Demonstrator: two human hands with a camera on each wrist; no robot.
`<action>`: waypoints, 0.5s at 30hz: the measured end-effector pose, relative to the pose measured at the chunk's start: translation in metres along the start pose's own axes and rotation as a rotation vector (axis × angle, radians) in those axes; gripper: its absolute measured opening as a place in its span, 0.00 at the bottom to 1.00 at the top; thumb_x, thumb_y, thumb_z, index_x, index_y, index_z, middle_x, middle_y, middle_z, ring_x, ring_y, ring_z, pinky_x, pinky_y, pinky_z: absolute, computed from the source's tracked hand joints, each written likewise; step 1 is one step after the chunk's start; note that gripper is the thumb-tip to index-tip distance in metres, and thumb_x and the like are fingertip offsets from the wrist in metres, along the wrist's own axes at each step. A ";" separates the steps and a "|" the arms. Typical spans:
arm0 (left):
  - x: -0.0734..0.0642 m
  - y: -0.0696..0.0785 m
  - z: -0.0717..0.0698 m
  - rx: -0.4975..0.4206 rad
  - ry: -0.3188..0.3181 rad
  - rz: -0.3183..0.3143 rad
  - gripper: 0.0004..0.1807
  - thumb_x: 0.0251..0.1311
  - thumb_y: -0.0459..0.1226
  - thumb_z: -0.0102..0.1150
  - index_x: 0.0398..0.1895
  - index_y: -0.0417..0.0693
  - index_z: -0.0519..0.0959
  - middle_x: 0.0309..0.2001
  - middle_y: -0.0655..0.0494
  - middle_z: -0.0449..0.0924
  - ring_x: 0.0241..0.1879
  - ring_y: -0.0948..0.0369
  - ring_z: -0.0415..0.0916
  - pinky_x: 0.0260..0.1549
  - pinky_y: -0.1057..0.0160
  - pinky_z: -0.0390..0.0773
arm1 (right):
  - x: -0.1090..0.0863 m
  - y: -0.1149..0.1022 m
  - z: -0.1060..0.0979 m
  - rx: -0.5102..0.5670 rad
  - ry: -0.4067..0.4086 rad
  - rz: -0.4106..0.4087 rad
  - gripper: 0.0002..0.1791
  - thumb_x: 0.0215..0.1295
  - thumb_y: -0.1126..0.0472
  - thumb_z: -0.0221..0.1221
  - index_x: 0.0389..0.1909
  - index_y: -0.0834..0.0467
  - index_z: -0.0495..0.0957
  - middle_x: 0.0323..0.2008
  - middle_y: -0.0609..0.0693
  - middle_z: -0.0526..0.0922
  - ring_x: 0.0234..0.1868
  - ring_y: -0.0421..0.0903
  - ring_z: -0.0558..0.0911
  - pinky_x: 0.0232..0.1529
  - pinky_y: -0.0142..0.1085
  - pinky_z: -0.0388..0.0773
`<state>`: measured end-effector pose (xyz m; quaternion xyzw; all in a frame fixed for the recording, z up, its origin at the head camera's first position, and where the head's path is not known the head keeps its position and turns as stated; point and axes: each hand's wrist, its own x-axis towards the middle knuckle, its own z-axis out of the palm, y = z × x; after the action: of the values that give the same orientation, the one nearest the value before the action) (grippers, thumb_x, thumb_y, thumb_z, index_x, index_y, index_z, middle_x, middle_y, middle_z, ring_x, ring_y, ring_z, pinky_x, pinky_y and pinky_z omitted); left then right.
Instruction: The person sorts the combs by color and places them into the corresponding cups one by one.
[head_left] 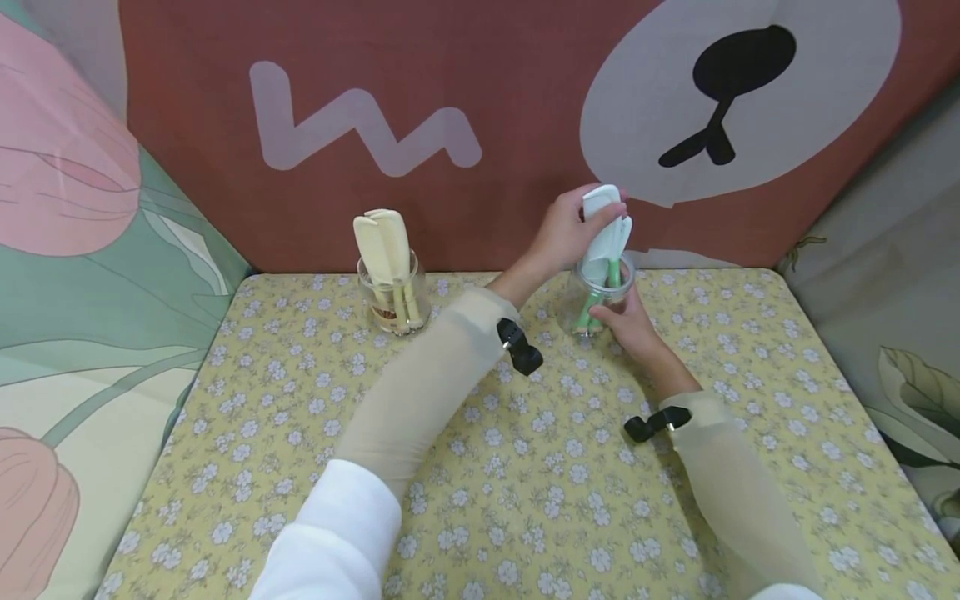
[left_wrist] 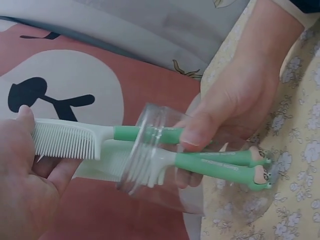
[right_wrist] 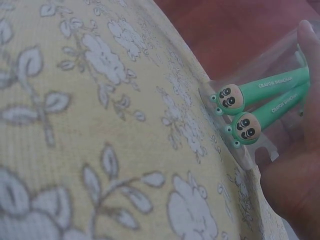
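Note:
My left hand pinches the pale toothed head of a green-handled comb at the mouth of a clear jar. The handle of this comb reaches partway down inside the jar. Two more green-handled combs stand in the jar, their ends shaped like small frog-hooded faces near its bottom, also seen in the right wrist view. Around the jar's side, my right hand grips with its thumb in front; in the left wrist view the right hand partly covers the glass.
At the left back of the table stands another clear jar holding several cream combs. A yellow flowered cloth covers the table. Directly behind the back edge hangs a brown printed curtain.

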<state>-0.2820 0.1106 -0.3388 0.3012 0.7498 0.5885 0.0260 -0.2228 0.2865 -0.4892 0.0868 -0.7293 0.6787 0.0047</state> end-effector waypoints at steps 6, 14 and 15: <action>0.001 -0.006 0.006 0.075 -0.013 -0.009 0.18 0.73 0.42 0.61 0.59 0.42 0.75 0.48 0.51 0.81 0.42 0.61 0.77 0.38 0.70 0.78 | 0.001 0.000 0.000 0.016 0.009 0.010 0.47 0.74 0.72 0.55 0.82 0.44 0.41 0.76 0.54 0.55 0.76 0.52 0.56 0.76 0.47 0.52; 0.002 -0.008 0.010 0.071 0.000 0.011 0.18 0.73 0.41 0.60 0.59 0.42 0.74 0.46 0.50 0.80 0.41 0.61 0.76 0.37 0.70 0.77 | 0.000 0.001 -0.002 0.004 0.024 0.009 0.46 0.74 0.70 0.56 0.82 0.44 0.41 0.74 0.52 0.58 0.71 0.47 0.62 0.69 0.37 0.62; 0.002 -0.009 0.011 0.065 -0.003 0.017 0.18 0.73 0.41 0.60 0.59 0.42 0.74 0.45 0.50 0.80 0.40 0.61 0.76 0.37 0.69 0.77 | 0.000 0.002 -0.002 0.004 0.024 0.009 0.46 0.74 0.70 0.56 0.82 0.44 0.41 0.74 0.51 0.59 0.69 0.46 0.64 0.66 0.35 0.65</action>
<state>-0.2829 0.1199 -0.3493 0.3090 0.7659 0.5637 0.0122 -0.2235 0.2882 -0.4906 0.0755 -0.7280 0.6813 0.0101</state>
